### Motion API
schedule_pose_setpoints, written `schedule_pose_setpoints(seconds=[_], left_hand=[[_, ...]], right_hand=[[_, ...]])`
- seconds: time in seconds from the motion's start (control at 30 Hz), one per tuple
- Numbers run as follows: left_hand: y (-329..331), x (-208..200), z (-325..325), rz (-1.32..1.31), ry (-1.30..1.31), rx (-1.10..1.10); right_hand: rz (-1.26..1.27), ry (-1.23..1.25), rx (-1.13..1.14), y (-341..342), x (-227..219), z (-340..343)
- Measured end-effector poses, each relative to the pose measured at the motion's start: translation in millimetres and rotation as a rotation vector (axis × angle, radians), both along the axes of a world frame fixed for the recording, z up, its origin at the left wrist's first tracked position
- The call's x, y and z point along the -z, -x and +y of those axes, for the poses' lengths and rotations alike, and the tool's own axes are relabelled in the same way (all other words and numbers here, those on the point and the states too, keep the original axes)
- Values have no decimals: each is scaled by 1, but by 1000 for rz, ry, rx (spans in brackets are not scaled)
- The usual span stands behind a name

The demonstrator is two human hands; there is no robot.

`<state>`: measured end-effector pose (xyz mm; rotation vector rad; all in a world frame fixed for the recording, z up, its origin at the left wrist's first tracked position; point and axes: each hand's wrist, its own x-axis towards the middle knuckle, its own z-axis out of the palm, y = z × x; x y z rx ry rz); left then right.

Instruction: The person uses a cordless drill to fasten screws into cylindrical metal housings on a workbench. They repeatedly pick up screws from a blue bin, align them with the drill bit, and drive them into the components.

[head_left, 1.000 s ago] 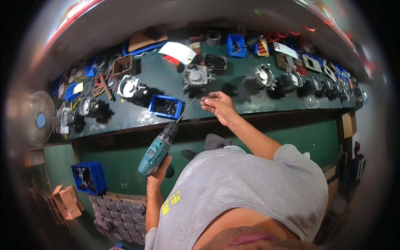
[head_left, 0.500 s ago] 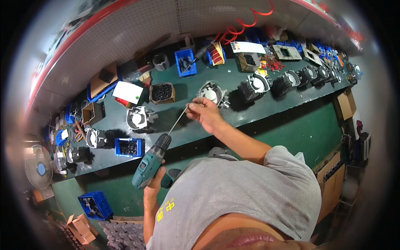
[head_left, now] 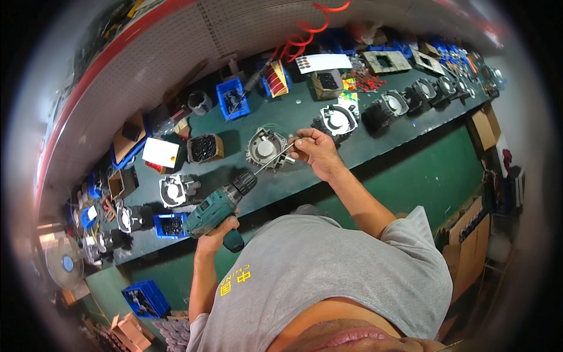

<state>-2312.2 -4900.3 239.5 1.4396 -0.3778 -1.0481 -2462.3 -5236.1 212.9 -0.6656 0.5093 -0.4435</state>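
Observation:
My left hand (head_left: pixel 218 236) is wrapped round the grip of a teal cordless drill (head_left: pixel 214 210), held over the bench's front edge. From its black chuck a long thin driver bit (head_left: pixel 271 162) slants up and to the right. At the bit's tip, the fingertips of my right hand (head_left: pixel 318 154) are pinched together; whatever small thing they hold is hidden. Behind the bit sits a round grey metal housing (head_left: pixel 265 148) with a pale disc in its middle. Another housing (head_left: pixel 338 121), white-rimmed with a dark finned body, stands just beyond my right hand.
The green bench (head_left: pixel 234 154) carries a box of black parts (head_left: pixel 205 148), a blue bin (head_left: pixel 233 98) and a second blue bin (head_left: pixel 170 225) near the front edge. More housings (head_left: pixel 392 104) line the right side. A red coiled hose (head_left: pixel 302 35) hangs at the back.
The view has swung, so the bench things appear farther left. The drill has come up and closer to the round housing, its bit flatter. My right hand has moved right along with the bit's tip.

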Motion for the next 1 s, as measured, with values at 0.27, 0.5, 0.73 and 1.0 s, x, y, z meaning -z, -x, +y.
schedule_pose_setpoints(seconds=[0.27, 0.5, 0.73, 1.0], left_hand=[[-3, 18, -49, 39, 120, 93], [17, 26, -96, 44, 113, 25], [40, 17, -165, -8, 81, -206], [88, -12, -230, -182, 174, -273]], right_hand=[[35, 105, 90, 35, -36, -31], [55, 63, 10, 53, -35, -74], [134, 24, -139, 32, -8, -139], [199, 25, -217, 41, 24, -196]])
